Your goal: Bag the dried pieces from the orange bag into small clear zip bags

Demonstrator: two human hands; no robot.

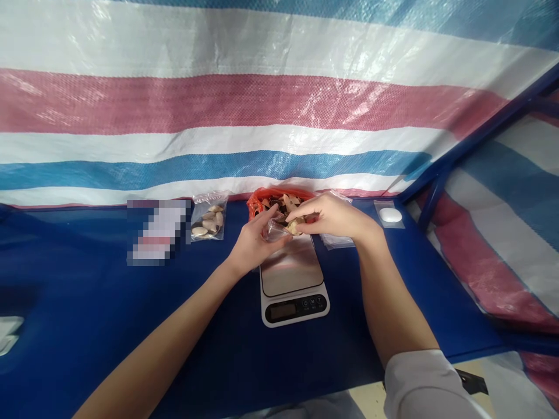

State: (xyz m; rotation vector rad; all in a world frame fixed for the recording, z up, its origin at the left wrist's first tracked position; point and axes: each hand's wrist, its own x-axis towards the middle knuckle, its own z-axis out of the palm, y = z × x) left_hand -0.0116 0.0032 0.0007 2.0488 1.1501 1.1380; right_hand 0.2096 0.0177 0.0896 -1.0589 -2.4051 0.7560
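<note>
My left hand [253, 241] is closed on a small clear plastic bag [275, 230], held with its mouth up above the far end of a kitchen scale [292, 267]. At that mouth, my right hand [334, 215] pinches a pale yellowish piece [296, 226]; its exact kind is not clear. Right behind both hands sits a red plastic bag [257, 198], lying open and filled with brown and pale pieces that look like shells or dried slices. The scale's display looks dark, and its plate bears neither hand nor bag that I can make out.
On the blue table [209, 349], a zip bag [208, 218] of beige pieces lies left of the red bag. Flat clear bags [338, 240] lie under my right hand. A white oval object [390, 215] rests on clear plastic farther right. Striped sheeting [218, 105] closes the back.
</note>
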